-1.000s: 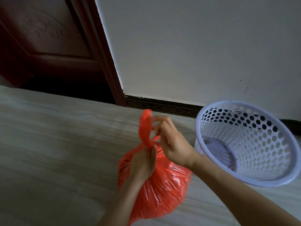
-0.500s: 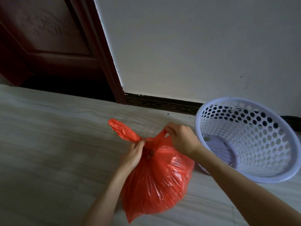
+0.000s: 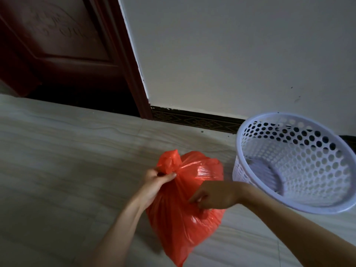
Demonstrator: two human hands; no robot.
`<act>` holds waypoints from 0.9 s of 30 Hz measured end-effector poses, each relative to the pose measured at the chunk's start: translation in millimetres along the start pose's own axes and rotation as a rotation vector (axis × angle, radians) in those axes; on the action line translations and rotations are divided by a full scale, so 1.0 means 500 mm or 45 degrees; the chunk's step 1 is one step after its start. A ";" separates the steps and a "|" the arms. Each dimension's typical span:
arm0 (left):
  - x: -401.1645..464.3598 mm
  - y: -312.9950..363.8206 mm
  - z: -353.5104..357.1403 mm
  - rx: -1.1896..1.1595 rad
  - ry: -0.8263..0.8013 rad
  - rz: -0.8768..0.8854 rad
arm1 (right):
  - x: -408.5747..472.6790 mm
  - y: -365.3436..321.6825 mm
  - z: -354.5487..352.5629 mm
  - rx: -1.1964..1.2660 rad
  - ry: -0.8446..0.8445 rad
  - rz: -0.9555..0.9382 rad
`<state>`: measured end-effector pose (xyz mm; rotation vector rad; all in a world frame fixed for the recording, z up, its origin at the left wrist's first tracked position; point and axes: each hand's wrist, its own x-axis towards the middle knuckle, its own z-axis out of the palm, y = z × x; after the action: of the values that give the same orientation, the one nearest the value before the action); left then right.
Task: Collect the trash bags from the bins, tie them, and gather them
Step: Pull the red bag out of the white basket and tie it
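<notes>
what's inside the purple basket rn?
The perforated basket shows only its own ribbed bottom and holed walls; no liner or trash is visible. The near rim hides a strip of the inside. The red bag is outside it.

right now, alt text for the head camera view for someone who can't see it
A person's left hand grips the knotted neck of a full red trash bag while the right hand pinches its side. A bare white perforated bin stands to the right on pale floor, below a white wall and dark wooden door.

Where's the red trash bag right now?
In the head view, the red trash bag hangs low at centre, just left of the perforated bin. The left hand grips its neck; the right hand pinches its side.
</notes>
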<state>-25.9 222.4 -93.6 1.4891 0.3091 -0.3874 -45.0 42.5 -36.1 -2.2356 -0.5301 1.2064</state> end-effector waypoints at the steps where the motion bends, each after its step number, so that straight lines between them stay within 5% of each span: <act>1: -0.001 0.004 0.000 0.008 -0.014 -0.003 | -0.001 0.002 -0.007 0.017 -0.011 0.027; 5: -0.001 0.005 0.002 0.038 -0.026 0.023 | -0.006 0.014 -0.029 0.334 -0.110 0.135; 7: 0.000 0.008 0.004 0.102 -0.038 0.114 | -0.005 0.022 -0.053 0.468 0.039 0.123; 10: -0.008 0.024 0.008 0.352 -0.162 0.289 | 0.024 0.053 -0.077 0.158 0.775 0.010; 11: -0.011 0.027 0.010 0.491 -0.209 0.367 | 0.035 0.059 -0.071 0.045 0.874 -0.081; 15: -0.023 0.017 0.005 0.929 -0.172 0.696 | 0.076 0.089 -0.013 -0.345 0.701 -0.169; 19: -0.039 -0.002 -0.002 1.406 0.047 1.114 | 0.070 0.075 0.017 -0.774 1.039 -0.257; 22: -0.049 -0.009 -0.001 1.435 0.201 1.359 | 0.065 0.085 0.060 -0.892 1.189 -0.466; 27: -0.042 -0.010 -0.010 1.397 0.379 1.305 | 0.078 0.073 0.092 -0.964 1.326 -0.555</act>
<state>-46.6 228.6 -89.5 2.5265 -0.5529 0.6126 -60.5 48.5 -104.7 -2.6993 -1.0228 -0.5148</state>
